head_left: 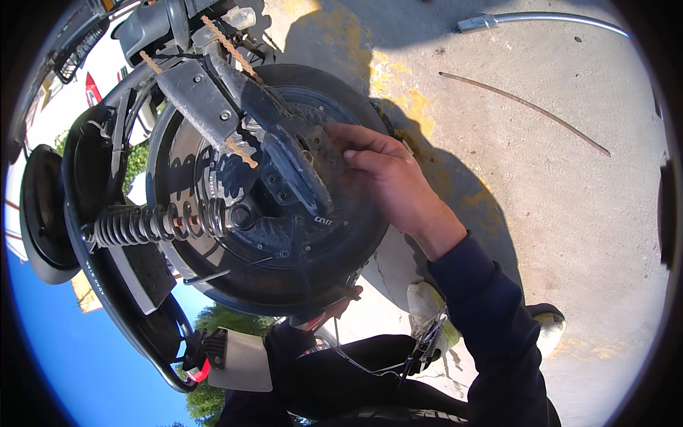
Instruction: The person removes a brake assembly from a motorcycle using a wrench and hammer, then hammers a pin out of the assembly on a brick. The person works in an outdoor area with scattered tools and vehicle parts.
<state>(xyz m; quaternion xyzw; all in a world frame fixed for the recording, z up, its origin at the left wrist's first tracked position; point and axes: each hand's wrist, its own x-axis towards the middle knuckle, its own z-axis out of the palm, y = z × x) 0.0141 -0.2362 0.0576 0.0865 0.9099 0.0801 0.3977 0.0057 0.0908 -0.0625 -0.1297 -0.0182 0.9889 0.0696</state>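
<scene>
A scooter's black wheel (pixel 284 299) with a wide tyre and a dusty hub fills the middle of the view. My right hand (pixel 388 167) is at the hub's right side, thumb and forefinger brought close together beside a dark bracket (pixel 295 171). Whatever may be between those fingertips is too small to make out. My left hand (pixel 334 309) grips the tyre's lower edge, partly hidden behind it. A coil-spring shock absorber (pixel 160 224) runs leftward from the hub. Above it, a grey swingarm cover (pixel 196 99) lies across the wheel.
On the concrete floor (pixel 569 199) at the right lie a thin brown rod (pixel 526 107) and a silver tube (pixel 548 19). My shoes (pixel 425 306) stand below the wheel. A black curved rack (pixel 85 213) and a white plate (pixel 242 359) project at the left.
</scene>
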